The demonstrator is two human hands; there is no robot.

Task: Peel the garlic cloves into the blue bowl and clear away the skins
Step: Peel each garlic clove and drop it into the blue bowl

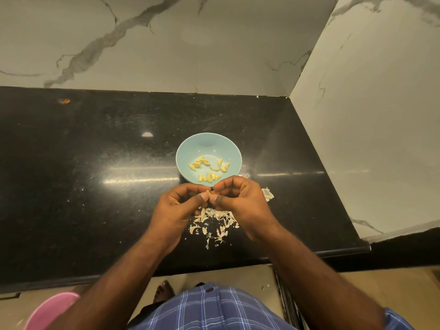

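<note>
- I see the left hand (177,208) and right hand (240,198) meeting fingertip to fingertip, curled fingers pinching one small pale garlic clove (208,193) between them; most of it is hidden by the thumbs.
- Just beyond sits the round light-blue bowl (190,148) with yellowish peeled cloves (209,169) inside.
- Papery white skins (214,222) lie scattered beneath the hands on the polished black stone counter (95,163), partly covered by the wrists.
- White veined marble walls (166,44) form the corner behind.

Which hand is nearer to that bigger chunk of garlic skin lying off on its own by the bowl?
Right. The right hand sits just beside the chunk of garlic skin, nearly touching it. The left hand is farther away, on the other side of the right hand.
</note>
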